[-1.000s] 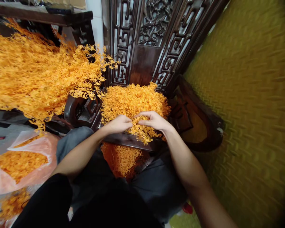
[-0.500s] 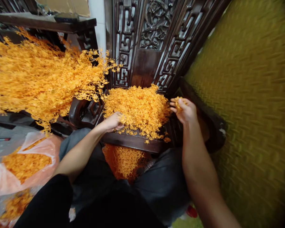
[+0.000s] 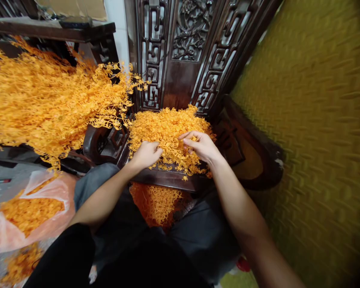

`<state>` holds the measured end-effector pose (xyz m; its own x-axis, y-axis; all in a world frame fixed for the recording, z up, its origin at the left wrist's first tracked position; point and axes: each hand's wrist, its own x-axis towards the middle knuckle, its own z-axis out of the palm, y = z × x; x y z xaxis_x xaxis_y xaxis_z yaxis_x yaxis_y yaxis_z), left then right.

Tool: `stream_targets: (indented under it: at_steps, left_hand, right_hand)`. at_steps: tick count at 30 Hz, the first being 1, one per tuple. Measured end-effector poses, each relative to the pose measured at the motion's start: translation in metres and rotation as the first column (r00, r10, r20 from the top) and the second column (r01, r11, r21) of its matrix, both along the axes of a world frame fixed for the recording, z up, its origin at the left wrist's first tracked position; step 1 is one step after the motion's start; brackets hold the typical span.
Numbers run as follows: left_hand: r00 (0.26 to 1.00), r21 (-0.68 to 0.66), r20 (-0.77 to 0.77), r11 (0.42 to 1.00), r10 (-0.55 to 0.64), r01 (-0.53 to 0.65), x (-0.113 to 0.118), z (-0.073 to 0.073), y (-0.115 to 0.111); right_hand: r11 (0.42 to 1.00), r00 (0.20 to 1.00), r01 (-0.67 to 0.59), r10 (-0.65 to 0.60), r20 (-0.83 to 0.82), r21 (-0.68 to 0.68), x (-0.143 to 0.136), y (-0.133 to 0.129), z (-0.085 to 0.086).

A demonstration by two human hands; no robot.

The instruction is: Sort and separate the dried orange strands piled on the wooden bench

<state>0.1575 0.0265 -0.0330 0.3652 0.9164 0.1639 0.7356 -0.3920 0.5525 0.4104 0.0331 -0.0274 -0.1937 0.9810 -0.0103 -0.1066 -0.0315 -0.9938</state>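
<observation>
A heap of small orange plastic-like flower pieces (image 3: 168, 124) lies on the dark wooden chair seat (image 3: 174, 180). At the heap's front left, my left hand (image 3: 148, 154) is closed, its fingers pressed together; what they hold, if anything, is hidden against the orange pieces. My right hand (image 3: 199, 146) is over the right front part of the heap, palm turned inward. Its thumb and fingers are curved and apart, with orange pieces just beside and behind them. No piece is clearly gripped in it.
A big bundle of orange sprigs (image 3: 48, 104) spreads over the furniture at left. Below it lies a pinkish plastic bag (image 3: 66, 192) of orange pieces. Another orange-filled bag (image 3: 162, 204) is between my knees. A carved chair back (image 3: 183, 76) rises behind; a yellow-green woven surface (image 3: 318, 120) is at right.
My right hand has moved left from beyond the heap's right edge to over the heap, and the orange pieces it held no longer show in it. My left hand has shifted slightly and turned knuckles up.
</observation>
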Motion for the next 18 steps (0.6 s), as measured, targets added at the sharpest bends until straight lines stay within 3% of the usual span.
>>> stream_targets:
  at_steps: [3,6,8,10,12,14,16,18]
  left_hand:
    - [0.999,0.041,-0.045,0.999,0.018,-0.016,0.002,-0.001,-0.002]
    - [0.993,0.075,-0.104,0.996,0.055,-0.047,0.005,-0.002,-0.005]
    - [0.987,0.093,-0.149,0.994,0.064,-0.051,0.006,-0.001,-0.007]
    - [0.981,0.115,-0.18,0.992,0.072,-0.051,0.003,0.002,-0.007]
    - [0.977,0.149,-0.188,0.987,0.095,-0.068,-0.002,0.007,-0.006]
    - [0.973,0.183,-0.182,0.977,0.143,-0.109,-0.007,0.011,-0.003]
    - [0.97,0.193,-0.173,0.971,0.173,-0.139,-0.01,0.013,0.0]
    - [0.969,0.185,-0.167,0.971,0.182,-0.15,-0.008,0.013,0.001]
  right_hand:
    - [0.996,0.998,0.049,-0.047,0.034,-0.074,-0.009,-0.006,0.002]
    - [0.983,0.992,-0.047,0.067,0.104,-0.177,-0.023,-0.011,0.002]
    - [0.985,0.98,-0.051,0.081,0.182,-0.163,-0.024,-0.009,0.0]
    - [0.992,0.969,0.11,-0.095,0.23,-0.056,-0.014,0.001,-0.003]
    - [0.934,0.918,0.354,-0.355,0.175,0.039,0.006,0.013,-0.005]
    - [0.87,0.869,0.49,-0.493,0.049,0.055,0.028,0.021,-0.004]
    - [0.883,0.884,0.467,-0.466,-0.027,0.052,0.039,0.022,-0.002]
    - [0.931,0.933,0.36,-0.359,-0.028,0.064,0.037,0.016,0.001]
